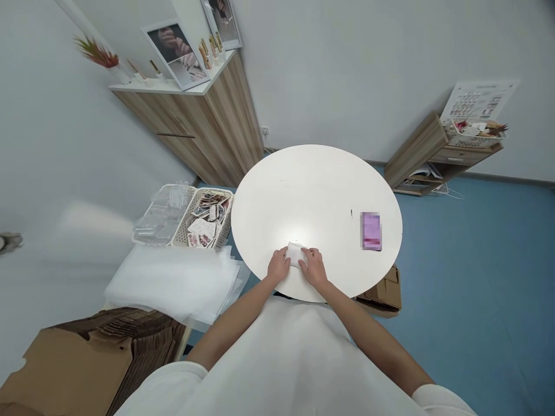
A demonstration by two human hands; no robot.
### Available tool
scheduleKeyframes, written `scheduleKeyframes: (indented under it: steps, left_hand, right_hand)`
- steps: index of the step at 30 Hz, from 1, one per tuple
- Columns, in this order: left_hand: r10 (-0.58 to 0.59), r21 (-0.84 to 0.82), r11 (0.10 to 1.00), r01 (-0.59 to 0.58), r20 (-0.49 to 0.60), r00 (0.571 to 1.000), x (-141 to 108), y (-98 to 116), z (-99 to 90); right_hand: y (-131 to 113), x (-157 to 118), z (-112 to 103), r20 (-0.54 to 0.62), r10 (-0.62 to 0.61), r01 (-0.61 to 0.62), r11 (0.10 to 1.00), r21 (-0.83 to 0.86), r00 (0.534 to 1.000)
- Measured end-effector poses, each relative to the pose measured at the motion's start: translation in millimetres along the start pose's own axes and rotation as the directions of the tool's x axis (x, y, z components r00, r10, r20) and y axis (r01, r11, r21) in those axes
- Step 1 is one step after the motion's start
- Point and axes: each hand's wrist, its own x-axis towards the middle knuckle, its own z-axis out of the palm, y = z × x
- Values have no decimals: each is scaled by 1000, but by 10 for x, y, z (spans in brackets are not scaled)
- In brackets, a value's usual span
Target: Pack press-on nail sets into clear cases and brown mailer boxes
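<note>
Near the front edge of the round white table (pixel 312 185) lies a small white wrapped bundle (pixel 296 254). My left hand (pixel 278 266) grips its left side, fingers bent around the edge. On the bundle's right side, my right hand (pixel 314 268) has its fingers and thumb pressed on it. Whether anything is inside the white wrapping cannot be seen. Farther right on the table rests a purple rectangular item (pixel 371 231), blurred in the picture and apart from both hands.
Left of the table are a basket of cards (pixel 179 234), a basket of clear plastic (pixel 162 216), white sheets (pixel 169 283) and stacked cardboard (pixel 73 370). A cardboard box (pixel 388 292) sits below the table's right edge. Wooden cabinets (pixel 229 115) stand behind.
</note>
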Motion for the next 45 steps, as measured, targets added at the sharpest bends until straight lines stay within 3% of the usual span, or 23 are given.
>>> scheduleKeyframes:
  steps: [4, 7, 10, 17, 22, 28, 34, 39, 45]
  left_hand:
    - [-36, -98, 995, 29, -71, 997, -51, -52, 55]
    - [-62, -130, 991, 39, -177, 982, -128, -80, 105]
    - [-39, -148, 989, 7, -216, 976, -201, -102, 148]
    - [67, -208, 972, -113, -215, 974, -204, -189, 103]
    - [18, -254, 963, -86, -256, 967, -87, -375, -117]
    - [-63, -262, 964, -33, -348, 935, 184, -760, -626]
    - [-22, -220, 973, -64, -366, 930, 520, -1087, -1042]
    - [-15, -216, 974, -65, -347, 938, 732, -1175, -1199]
    - [-15, -232, 970, -67, -335, 942, 771, -1190, -1222]
  right_hand:
    - [105, -178, 90, 94, -9, -9, 983, 182, 996]
    - [158, -217, 121, 132, 28, -70, 944, 324, 991]
    - [177, -208, 116, 171, 62, -132, 891, 433, 983]
    - [99, -134, 144, 204, 125, -208, 862, 462, 971]
    - [-210, 68, 293, 244, 111, -222, 841, 493, 963]
    - [-798, 544, 592, 282, 69, -213, 828, 519, 957]
    - [-1220, 1068, 841, 282, 32, -179, 839, 514, 959]
    - [-1379, 1307, 972, 254, 43, -170, 847, 504, 966]
    - [-1383, 1321, 1005, 221, 12, -114, 883, 455, 975]
